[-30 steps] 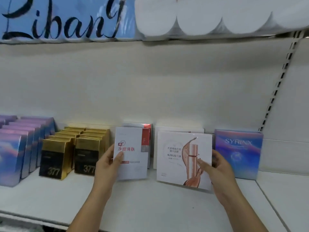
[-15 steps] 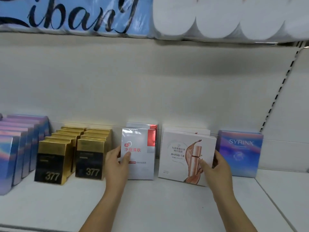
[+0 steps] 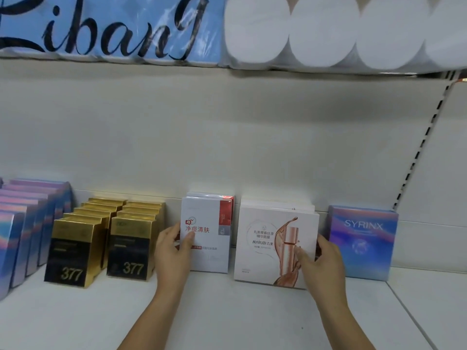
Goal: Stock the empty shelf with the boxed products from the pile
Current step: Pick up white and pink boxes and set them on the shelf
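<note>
My left hand [image 3: 174, 251] grips the left edge of a white box with a red corner [image 3: 209, 238], thumb on its front. It stands upright on the white shelf [image 3: 227, 319] against a like box behind it. My right hand [image 3: 321, 263] grips the right edge of a white MARUBI box [image 3: 267, 246] with a rose-gold bottle print, thumb on the front. That box stands on the shelf, leaning back on similar white boxes behind it.
Two rows of gold-and-black 377 boxes [image 3: 101, 243] stand to the left, with iridescent blue-purple boxes [image 3: 22, 228] at the far left. A blue SYRINX box [image 3: 364, 241] stands at the right. Wrapped paper rolls [image 3: 328, 31] fill the shelf above.
Both hands have pushed their boxes back into the rows, away from me. The red-cornered box and the MARUBI box now stand more upright against the boxes behind them.
</note>
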{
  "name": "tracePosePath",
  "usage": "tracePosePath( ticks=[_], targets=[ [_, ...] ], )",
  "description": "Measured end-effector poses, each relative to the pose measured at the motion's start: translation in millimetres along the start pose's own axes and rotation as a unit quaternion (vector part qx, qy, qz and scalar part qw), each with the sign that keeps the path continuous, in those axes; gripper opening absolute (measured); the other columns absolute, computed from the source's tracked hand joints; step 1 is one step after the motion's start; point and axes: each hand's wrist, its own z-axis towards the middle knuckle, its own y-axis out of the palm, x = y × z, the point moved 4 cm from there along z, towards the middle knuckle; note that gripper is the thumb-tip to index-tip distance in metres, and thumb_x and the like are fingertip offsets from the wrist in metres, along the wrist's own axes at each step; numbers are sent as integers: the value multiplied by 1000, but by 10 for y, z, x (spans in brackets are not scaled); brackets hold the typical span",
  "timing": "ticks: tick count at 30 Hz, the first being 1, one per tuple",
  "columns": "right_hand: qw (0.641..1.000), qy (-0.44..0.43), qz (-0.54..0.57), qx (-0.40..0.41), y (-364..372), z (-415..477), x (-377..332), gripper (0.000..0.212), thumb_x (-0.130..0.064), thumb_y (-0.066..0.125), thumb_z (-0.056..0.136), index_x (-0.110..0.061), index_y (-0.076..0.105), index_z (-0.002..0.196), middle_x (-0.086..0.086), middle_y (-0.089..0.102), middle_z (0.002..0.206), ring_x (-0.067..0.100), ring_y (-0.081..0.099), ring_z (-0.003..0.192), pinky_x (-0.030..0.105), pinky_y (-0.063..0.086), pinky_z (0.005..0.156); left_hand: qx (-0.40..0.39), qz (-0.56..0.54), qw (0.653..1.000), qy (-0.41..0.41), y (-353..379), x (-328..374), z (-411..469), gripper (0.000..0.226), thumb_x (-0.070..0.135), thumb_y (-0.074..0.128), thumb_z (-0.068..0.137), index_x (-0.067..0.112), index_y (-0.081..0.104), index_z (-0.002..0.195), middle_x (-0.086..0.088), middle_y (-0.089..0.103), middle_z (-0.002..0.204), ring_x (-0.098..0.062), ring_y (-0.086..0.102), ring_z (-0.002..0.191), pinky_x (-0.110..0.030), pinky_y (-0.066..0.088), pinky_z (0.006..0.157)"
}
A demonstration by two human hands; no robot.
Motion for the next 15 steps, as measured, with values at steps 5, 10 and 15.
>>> tracePosePath(
  ticks=[5, 10, 15],
  targets=[
    [1000, -3, 5, 6, -7, -8, -14, 44, -20, 69, 93, -17, 58, 135, 6, 55, 128, 23, 58, 116, 43, 55, 94, -2, 1, 1000, 3, -11, 45, 0, 41, 29, 68, 95, 26, 59, 135, 8, 55, 128, -12, 55, 105, -13, 47, 64],
    [1000, 9, 16, 15, 12, -41, -6, 45, -20, 70, 93, -17, 58, 136, 6, 56, 130, 26, 59, 119, 45, 56, 94, -7, 14, 1000, 3, -6, 69, -2, 40, 30, 67, 95, 25, 60, 134, 5, 56, 132, -12, 54, 106, -14, 47, 65],
    [1000, 9, 27, 4, 20, -79, -39, 49, -22, 68, 94, -21, 53, 140, 5, 54, 135, 26, 57, 125, 46, 55, 95, -17, 23, 1000, 5, -1, 91, -6, 42, 31, 65, 96, 24, 59, 137, -1, 58, 137, -13, 55, 107, -17, 48, 68]
  ],
)
